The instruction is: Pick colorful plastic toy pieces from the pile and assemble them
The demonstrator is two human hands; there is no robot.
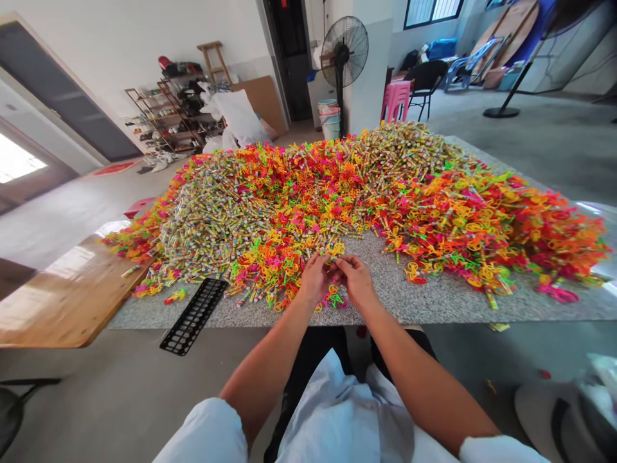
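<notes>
My left hand (315, 280) and my right hand (357, 278) meet over the near edge of the granite-topped table, fingertips pinched close together. Whatever they hold is small and mostly hidden by the fingers. A yellow plastic piece (336, 248) shows just beyond the fingertips; I cannot tell whether it is held or lies behind them. Under the hands lie a few green and pink plastic pieces (333, 298). To their left spreads a heap of bright plastic loops (270, 263), and beyond it lies a mound of short patterned tubes (212, 212).
A black slotted plastic tray (195, 315) juts over the table's front edge. Orange and yellow pieces (463, 225) are heaped on the right. A wooden board (62, 292) adjoins the left side. A standing fan (343, 54) and pink stools (397, 98) are behind the table.
</notes>
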